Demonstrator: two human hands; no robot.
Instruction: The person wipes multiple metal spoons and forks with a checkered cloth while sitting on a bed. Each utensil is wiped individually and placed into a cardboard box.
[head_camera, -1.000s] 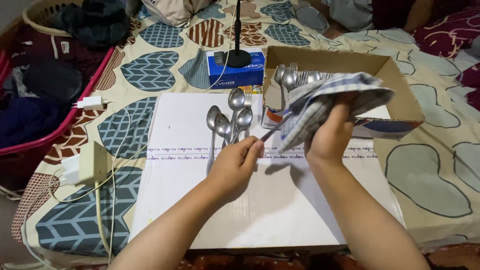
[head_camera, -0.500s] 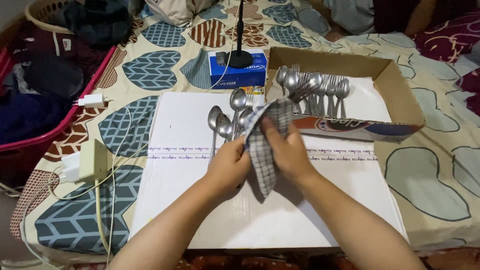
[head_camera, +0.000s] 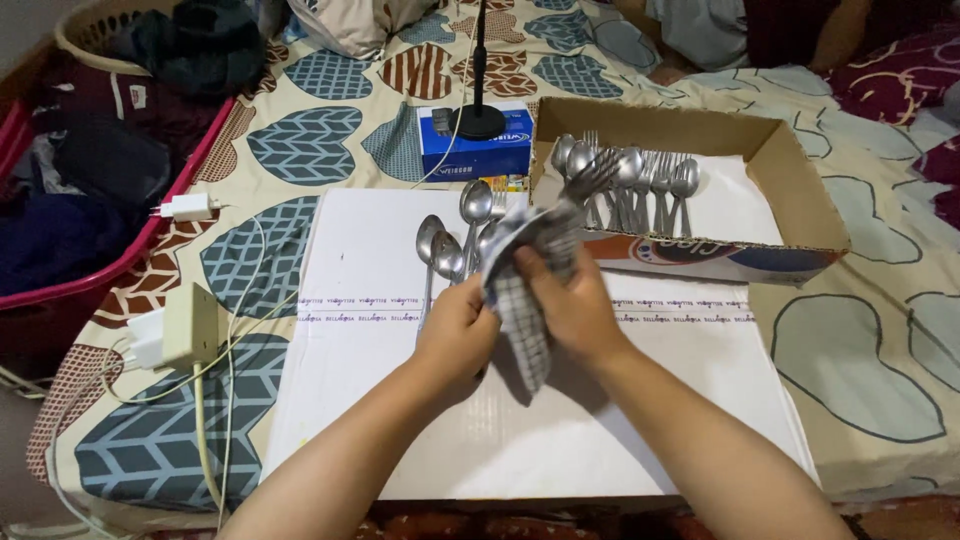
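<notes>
Hands meet over the middle of a white board (head_camera: 560, 440) that lies flat on a bed covered with a heart-patterned sheet (head_camera: 310, 140). The left hand (head_camera: 457, 335) has its grip closed around the lower end of a checked cloth (head_camera: 522, 300) and what is probably the handle of a fork (head_camera: 590, 178), though the cloth hides the handle. The right hand (head_camera: 572, 305) is clamped over the cloth from the other side, pressing it around the fork's shaft. The fork's tines stick out above the cloth, pointing up and away toward a cardboard box (head_camera: 800, 190). Inside that box a row of spoons and forks (head_camera: 640, 185) rests against the near-left corner, on a white lining. Just left of the hands, a small group of spoons (head_camera: 455, 240) lies on the white board, bowls pointing away from the person. Behind the board sits a blue carton (head_camera: 475, 150) with the round base of a black stand (head_camera: 480, 120) on top. At the left, a white charger (head_camera: 185, 207) and a beige power strip (head_camera: 190, 325) with cables lie on the sheet, beside a red laundry basket (head_camera: 120, 265) full of dark clothes.
</notes>
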